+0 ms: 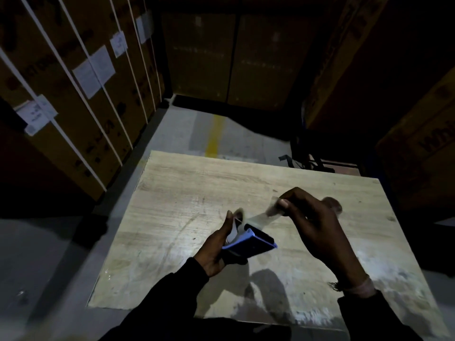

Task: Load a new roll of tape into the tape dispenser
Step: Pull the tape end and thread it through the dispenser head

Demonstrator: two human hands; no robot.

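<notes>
At the bottom of the frame two dark sleeves reached up over a pale wooden table (187, 193) that filled the lower middle of the picture. A light band (362, 287) circled the wrist at lower right. The left hand (218, 249), just left of centre, was closed around a blue and black tape dispenser (256, 241) held above the tabletop, its thumb raised along the dispenser's upper end beside a whitish part there — too blurred to make out more. The right hand (312, 225), right of centre and a little higher, had its thumb and fingers pinched shut on the free end of a clear tape strip (261, 217), which ran taut down and to the left to the dispenser's top. Whether a full roll sat inside the dispenser could not be told. The hands' shadow fell on the wood below them.

Beyond the table's far edge lay grey floor (182, 129) with a yellow line (215, 136) at centre. Along the upper left stood brown cartons (61, 77) bound with white straps and carrying paper labels — more cartons (236, 57) closed off the dim top centre and right.
</notes>
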